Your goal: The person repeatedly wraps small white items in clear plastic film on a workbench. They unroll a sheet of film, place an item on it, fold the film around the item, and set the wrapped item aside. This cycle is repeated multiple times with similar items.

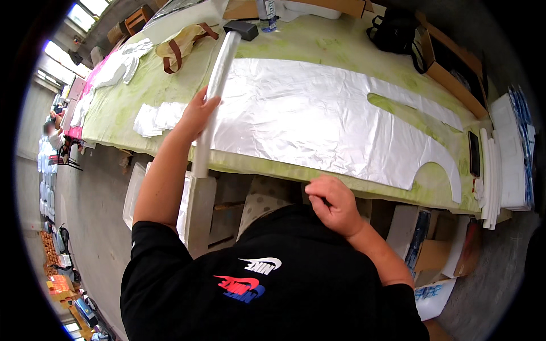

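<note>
- In the head view, a long, pale, translucent tube (222,65) was gripped by the left hand (199,113), the fingers clamped on it around its middle.
- The tube was laid slantwise across the left end of a silvery-white sheet (296,108), its near end projecting past the near edge of the tabletop (324,42).
- The sheet was spread over the middle of the tabletop, its surface finely creased; a long rounded slot and a curved notch were cut into its right end.
- The right hand (336,206) was held near the tabletop's near edge, in front of the sheet, with its fingers curled together toward the thumb; whether anything small was pinched there could not be told.
- A dark block (242,29) was set at the far end of the tube, with a clear bottle (267,15) just beyond it.
- Folded white pieces (160,118) were placed to the left of the left hand, and a tan bag (187,46) with brown straps was left farther back.
- On the right, a dark phone (474,153) was positioned beside white rolls (490,176).
- At the far right, a black bag (393,35) was placed against an open cardboard box (449,82).
</note>
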`<action>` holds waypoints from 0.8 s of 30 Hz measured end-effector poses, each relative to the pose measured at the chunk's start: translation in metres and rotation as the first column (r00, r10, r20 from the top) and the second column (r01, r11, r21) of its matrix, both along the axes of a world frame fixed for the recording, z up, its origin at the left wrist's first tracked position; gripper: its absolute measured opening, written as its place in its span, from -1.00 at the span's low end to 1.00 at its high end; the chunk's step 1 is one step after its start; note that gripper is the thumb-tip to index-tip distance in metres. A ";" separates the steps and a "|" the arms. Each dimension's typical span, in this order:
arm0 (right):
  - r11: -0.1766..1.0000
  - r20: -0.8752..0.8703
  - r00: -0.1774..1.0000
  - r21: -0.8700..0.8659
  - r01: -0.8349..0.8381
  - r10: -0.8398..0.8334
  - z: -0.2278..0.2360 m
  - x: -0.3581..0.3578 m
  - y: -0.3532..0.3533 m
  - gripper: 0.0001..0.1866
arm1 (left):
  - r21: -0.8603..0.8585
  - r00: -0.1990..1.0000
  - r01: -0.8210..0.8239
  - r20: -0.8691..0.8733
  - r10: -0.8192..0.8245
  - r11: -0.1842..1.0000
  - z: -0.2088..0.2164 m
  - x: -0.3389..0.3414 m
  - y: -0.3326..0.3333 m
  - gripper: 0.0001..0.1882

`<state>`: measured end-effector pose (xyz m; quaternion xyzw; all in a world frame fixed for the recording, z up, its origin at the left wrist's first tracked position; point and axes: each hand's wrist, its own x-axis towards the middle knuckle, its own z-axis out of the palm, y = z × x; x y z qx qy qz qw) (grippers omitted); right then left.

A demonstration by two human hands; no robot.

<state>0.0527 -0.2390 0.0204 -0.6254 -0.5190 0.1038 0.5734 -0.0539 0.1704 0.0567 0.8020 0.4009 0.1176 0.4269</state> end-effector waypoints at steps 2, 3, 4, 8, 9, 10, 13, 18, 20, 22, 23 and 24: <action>0.993 -0.166 0.986 -0.114 0.003 -0.022 0.011 -0.005 0.007 -0.74 | -0.443 0.951 0.084 0.303 0.061 0.893 0.022 0.019 -0.050 -0.54; 0.982 -0.194 0.980 -0.170 -0.076 0.042 0.010 -0.005 0.014 -0.52 | -0.570 0.904 0.111 0.399 0.156 0.814 0.020 0.029 -0.069 -0.54; 0.975 -0.387 0.918 -0.158 -0.156 0.084 0.010 -0.010 0.022 -0.37 | -0.665 0.873 0.160 0.440 0.210 0.729 0.014 0.040 -0.086 -0.53; 0.924 -0.845 0.502 -0.028 -0.381 0.182 0.019 -0.024 0.047 0.04 | -0.775 0.821 0.337 0.520 0.236 0.535 0.001 0.073 -0.147 -0.44; 0.923 -0.837 0.530 -0.086 -0.376 0.138 0.024 -0.022 0.046 0.02 | -0.740 0.802 0.365 0.558 0.213 0.564 -0.004 0.078 -0.155 -0.42; 0.920 -0.827 0.554 -0.141 -0.365 0.093 0.028 -0.020 0.044 0.01 | -0.708 0.783 0.324 0.573 0.243 0.627 0.003 0.084 -0.171 -0.40; 0.898 -0.730 0.682 -0.330 -0.289 -0.049 0.021 -0.017 0.039 0.04 | -0.570 0.818 0.284 0.564 0.115 0.771 0.006 0.086 -0.193 -0.16; 0.889 -0.736 0.658 -0.397 -0.228 -0.160 0.015 -0.009 0.033 0.11 | -0.554 0.891 0.279 0.454 0.003 0.784 -0.006 0.103 -0.194 0.03; 0.912 -0.808 0.563 -0.349 -0.217 -0.175 0.021 -0.003 0.028 0.04 | -0.574 0.865 0.251 0.494 0.085 0.780 -0.012 0.123 -0.182 0.02; 0.864 -0.762 0.642 -0.374 -0.336 -0.080 0.019 0.007 0.010 -0.04 | -0.610 0.845 0.193 0.501 0.185 0.769 -0.009 0.148 -0.159 0.01; 0.833 -0.738 0.674 -0.386 -0.397 -0.020 0.019 0.012 0.000 -0.07 | -0.612 0.840 0.155 0.495 0.223 0.776 -0.005 0.157 -0.145 0.00; 0.809 -0.689 0.724 -0.448 -0.380 -0.041 0.020 0.014 -0.015 -0.11 | -0.614 0.832 0.116 0.489 0.260 0.781 0.000 0.165 -0.130 -0.02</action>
